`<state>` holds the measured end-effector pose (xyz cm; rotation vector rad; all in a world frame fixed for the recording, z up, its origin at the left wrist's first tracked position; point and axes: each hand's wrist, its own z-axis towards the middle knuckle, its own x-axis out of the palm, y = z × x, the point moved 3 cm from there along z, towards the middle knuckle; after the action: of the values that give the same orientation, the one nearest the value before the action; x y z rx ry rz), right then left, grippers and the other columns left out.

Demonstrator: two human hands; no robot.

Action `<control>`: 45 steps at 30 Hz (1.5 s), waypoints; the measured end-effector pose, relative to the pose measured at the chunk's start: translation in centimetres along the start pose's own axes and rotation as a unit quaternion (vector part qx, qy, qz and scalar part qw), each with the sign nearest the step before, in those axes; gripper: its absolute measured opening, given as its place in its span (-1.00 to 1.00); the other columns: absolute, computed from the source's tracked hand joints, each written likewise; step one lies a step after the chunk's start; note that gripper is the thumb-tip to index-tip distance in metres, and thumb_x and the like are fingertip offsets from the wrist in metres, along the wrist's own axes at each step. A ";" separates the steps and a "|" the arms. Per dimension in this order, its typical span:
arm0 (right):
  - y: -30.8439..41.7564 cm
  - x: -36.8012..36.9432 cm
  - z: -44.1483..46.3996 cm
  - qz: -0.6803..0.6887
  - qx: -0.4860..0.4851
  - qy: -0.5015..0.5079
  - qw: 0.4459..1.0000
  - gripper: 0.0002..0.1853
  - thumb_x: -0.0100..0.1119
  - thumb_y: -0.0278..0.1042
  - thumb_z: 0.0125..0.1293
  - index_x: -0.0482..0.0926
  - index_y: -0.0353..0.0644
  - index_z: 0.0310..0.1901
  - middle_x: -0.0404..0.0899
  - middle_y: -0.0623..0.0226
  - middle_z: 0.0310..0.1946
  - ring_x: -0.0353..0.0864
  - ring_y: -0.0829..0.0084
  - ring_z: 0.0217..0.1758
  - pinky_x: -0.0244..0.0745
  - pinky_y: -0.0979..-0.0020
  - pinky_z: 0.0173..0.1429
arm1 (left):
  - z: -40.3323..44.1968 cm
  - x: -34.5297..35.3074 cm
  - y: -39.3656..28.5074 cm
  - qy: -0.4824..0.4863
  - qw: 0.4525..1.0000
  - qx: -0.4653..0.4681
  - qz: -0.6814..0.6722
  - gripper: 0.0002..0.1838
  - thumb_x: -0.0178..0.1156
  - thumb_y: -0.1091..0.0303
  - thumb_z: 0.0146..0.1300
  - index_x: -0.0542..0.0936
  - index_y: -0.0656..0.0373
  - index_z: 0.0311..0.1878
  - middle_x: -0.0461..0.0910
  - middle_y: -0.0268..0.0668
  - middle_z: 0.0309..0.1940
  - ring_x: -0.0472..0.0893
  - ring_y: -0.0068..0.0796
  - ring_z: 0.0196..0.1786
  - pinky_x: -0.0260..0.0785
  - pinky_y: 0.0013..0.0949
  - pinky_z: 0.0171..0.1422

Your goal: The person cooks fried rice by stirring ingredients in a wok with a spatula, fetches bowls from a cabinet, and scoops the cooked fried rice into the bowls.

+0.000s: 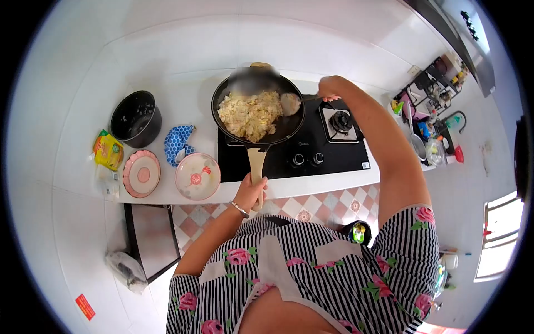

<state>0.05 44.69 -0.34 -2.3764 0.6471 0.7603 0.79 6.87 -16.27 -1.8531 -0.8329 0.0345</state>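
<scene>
My left hand (250, 191) is wrapped round the cream handle (256, 161) of a dark wok (293, 126) on the black gas hob (278, 164). Fried rice (251, 114) fills much of the wok, and a blurred patch covers its far side. At the right, my right hand (330, 89) is closed on the handle of a spatula (290, 104), whose broad head rests in the wok against the edge of the rice. A bare burner (340, 121) lies below my right forearm.
Left of the hob are a black pot (136, 119), a blue patterned cloth (178, 143), a pink-rimmed plate (141, 173), a flower-patterned plate (197, 176) and a yellow packet (108, 150). Racks and utensils crowd the right counter. A black bin (356, 232) stands on the floor.
</scene>
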 end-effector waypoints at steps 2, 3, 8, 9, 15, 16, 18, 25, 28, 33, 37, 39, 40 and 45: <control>-1.0 1.2 0.5 0.129 -0.062 0.130 0.981 -0.70 -0.13 -0.14 0.32 0.58 -0.10 -0.25 0.36 0.51 -0.70 0.24 0.60 -0.74 0.17 0.48 -0.61 | 0.2 0.0 0.5 0.000 1.000 0.021 0.005 -0.76 0.14 0.27 0.24 0.33 0.13 -0.15 0.41 -0.39 -0.52 0.43 -0.62 -0.61 0.32 -0.55 -0.57; -1.0 2.2 0.9 0.207 -0.048 0.165 0.963 -0.70 -0.11 -0.13 0.35 0.57 -0.11 -0.33 0.26 0.51 -0.76 0.06 0.63 -0.81 -0.04 0.50 -0.72 | 0.1 0.2 0.4 -0.004 1.000 0.020 0.004 -0.77 0.13 0.29 0.24 0.32 0.13 -0.16 0.40 -0.40 -0.53 0.42 -0.62 -0.61 0.32 -0.55 -0.57; 5.6 6.8 2.5 0.479 -0.104 0.175 0.854 -0.73 -0.01 -0.06 0.34 0.58 -0.03 -0.33 0.33 0.62 -0.75 0.16 0.71 -0.77 0.03 0.59 -0.71 | 0.1 0.1 0.1 -0.013 0.999 0.033 0.027 -0.83 0.08 0.34 0.24 0.32 0.14 -0.21 0.39 -0.40 -0.55 0.41 -0.63 -0.62 0.33 -0.54 -0.58; 7.3 7.5 2.1 0.509 -0.114 0.172 0.836 -0.73 0.00 -0.08 0.34 0.57 -0.04 -0.35 0.34 0.61 -0.75 0.19 0.70 -0.77 0.05 0.60 -0.71 | 0.3 0.1 0.2 -0.016 0.999 0.034 0.027 -0.84 0.08 0.34 0.24 0.32 0.14 -0.21 0.39 -0.40 -0.55 0.41 -0.63 -0.63 0.32 -0.54 -0.58; 12.0 9.4 0.4 0.649 -0.097 0.193 0.730 -0.71 -0.02 -0.13 0.36 0.50 -0.13 -0.41 0.34 0.60 -0.73 0.17 0.69 -0.77 0.04 0.61 -0.69 | 1.5 -0.5 1.6 -0.017 0.998 0.045 0.035 -0.75 0.07 0.22 0.26 0.36 0.15 -0.12 0.43 -0.37 -0.47 0.43 -0.58 -0.53 0.39 -0.46 -0.48; 11.9 9.5 -0.1 0.659 -0.100 0.191 0.721 -0.71 -0.03 -0.13 0.37 0.49 -0.14 -0.41 0.34 0.60 -0.73 0.15 0.69 -0.77 0.03 0.62 -0.69 | 3.1 -2.1 3.8 -0.027 0.997 0.066 0.039 -0.72 0.07 0.18 0.27 0.37 0.15 -0.09 0.44 -0.34 -0.42 0.45 -0.55 -0.48 0.40 -0.44 -0.44; 11.1 9.9 -1.0 0.676 -0.110 0.189 0.704 -0.72 -0.02 -0.14 0.37 0.50 -0.13 -0.40 0.31 0.61 -0.73 0.14 0.71 -0.77 0.00 0.63 -0.69 | 1.4 -3.8 3.9 -0.161 0.986 0.045 -0.022 -0.65 0.12 0.15 0.23 0.40 0.17 -0.04 0.45 -0.29 -0.32 0.46 -0.48 -0.36 0.39 -0.40 -0.37; 9.5 11.2 -4.6 0.720 -0.146 0.132 0.665 -0.73 -0.09 -0.16 0.40 0.47 -0.19 -0.30 0.29 0.57 -0.70 0.08 0.72 -0.78 -0.08 0.64 -0.74 | -1.9 -19.7 11.2 -0.647 0.722 0.129 0.210 -0.51 0.21 0.29 0.13 0.36 0.40 0.05 0.47 -0.01 -0.15 0.53 -0.18 -0.13 0.42 -0.38 -0.11; 8.8 12.7 -5.1 0.727 -0.184 0.112 0.651 -0.73 -0.07 -0.17 0.39 0.47 -0.21 -0.31 0.30 0.54 -0.70 0.10 0.69 -0.77 -0.03 0.61 -0.72 | -1.9 -20.2 9.1 -0.547 0.835 0.015 0.061 -0.59 0.15 0.36 0.18 0.35 0.41 0.02 0.50 0.01 -0.18 0.59 -0.24 -0.25 0.51 -0.30 -0.25; 8.1 15.5 -6.0 0.735 -0.203 0.082 0.642 -0.73 -0.08 -0.21 0.39 0.46 -0.26 -0.30 0.30 0.51 -0.69 0.08 0.68 -0.79 -0.06 0.59 -0.74 | 0.9 -23.5 11.5 -0.469 0.878 0.088 -0.050 -0.69 0.03 0.35 0.23 0.36 0.34 -0.03 0.52 -0.04 -0.27 0.60 -0.29 -0.45 0.55 -0.31 -0.46; 7.8 16.8 -6.5 0.741 -0.208 0.063 0.636 -0.73 -0.07 -0.21 0.39 0.45 -0.29 -0.27 0.30 0.49 -0.69 0.05 0.69 -0.80 -0.10 0.58 -0.74 | -0.2 -23.9 9.1 -0.473 0.874 0.096 -0.054 -0.79 -0.06 0.44 0.20 0.34 0.32 -0.13 0.51 -0.04 -0.31 0.59 -0.27 -0.50 0.51 -0.33 -0.58; 7.5 17.4 -6.8 0.748 -0.210 0.058 0.627 -0.72 -0.08 -0.21 0.40 0.45 -0.29 -0.25 0.30 0.50 -0.69 0.05 0.69 -0.80 -0.11 0.58 -0.75 | -2.1 -23.6 7.1 -0.470 0.872 0.114 -0.074 -0.83 -0.10 0.47 0.18 0.31 0.33 -0.18 0.51 -0.06 -0.39 0.56 -0.30 -0.60 0.44 -0.38 -0.66; 7.4 17.5 -7.0 0.751 -0.209 0.055 0.624 -0.72 -0.08 -0.21 0.40 0.45 -0.29 -0.25 0.30 0.50 -0.69 0.04 0.70 -0.80 -0.11 0.58 -0.75 | -2.9 -23.6 6.0 -0.463 0.877 0.118 -0.051 -0.83 -0.10 0.47 0.18 0.30 0.33 -0.18 0.51 -0.08 -0.41 0.55 -0.32 -0.61 0.42 -0.40 -0.66; 7.2 17.3 -8.7 0.760 -0.242 0.045 0.602 -0.72 -0.09 -0.20 0.41 0.45 -0.29 -0.22 0.28 0.51 -0.68 0.05 0.72 -0.78 -0.09 0.61 -0.74 | -6.4 -19.7 -3.5 -0.378 0.908 0.178 0.027 -0.80 -0.10 0.44 0.17 0.28 0.35 -0.17 0.52 -0.13 -0.48 0.55 -0.39 -0.61 0.34 -0.48 -0.68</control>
<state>11.59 29.32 -7.94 -1.6511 2.9271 1.5369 -13.51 -8.53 -17.30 -1.4965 -1.1981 0.9325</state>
